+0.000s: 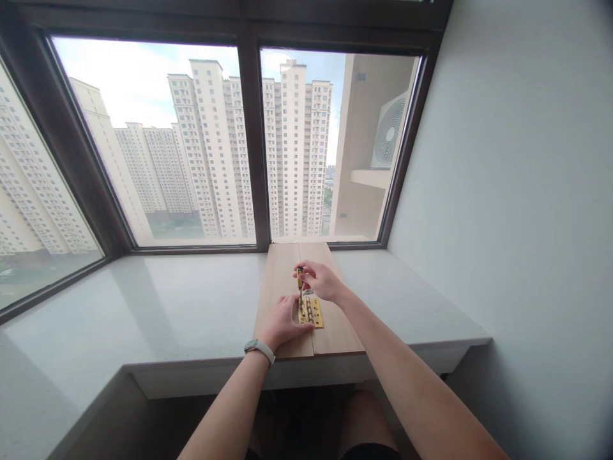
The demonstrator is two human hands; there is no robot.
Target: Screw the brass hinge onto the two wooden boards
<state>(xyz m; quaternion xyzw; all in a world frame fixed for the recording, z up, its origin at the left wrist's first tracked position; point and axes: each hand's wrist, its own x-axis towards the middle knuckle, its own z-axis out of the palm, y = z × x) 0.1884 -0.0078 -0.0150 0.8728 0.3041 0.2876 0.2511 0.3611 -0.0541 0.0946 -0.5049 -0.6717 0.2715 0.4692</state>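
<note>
My right hand [318,279] grips the yellow-and-black handle of a screwdriver [300,277] from above. Its shaft points down, almost upright, with the tip at the left leaf of a brass-coloured hinge [318,314]. That hinge lies flat across the seam between two light wooden boards [282,275]. Beside its left edge rests my left hand [286,322], fingers and thumb spread around the leaf, touching it and the board. Several small screws [309,292] lie just beyond the hinge. The exact spot where the tip meets the hinge is too small to make out.
The boards lie on a white windowsill counter [191,300], reaching from its front edge to the dark window frame [253,128]. A pale wall [502,191] rises at the right. My knees are below the counter edge.
</note>
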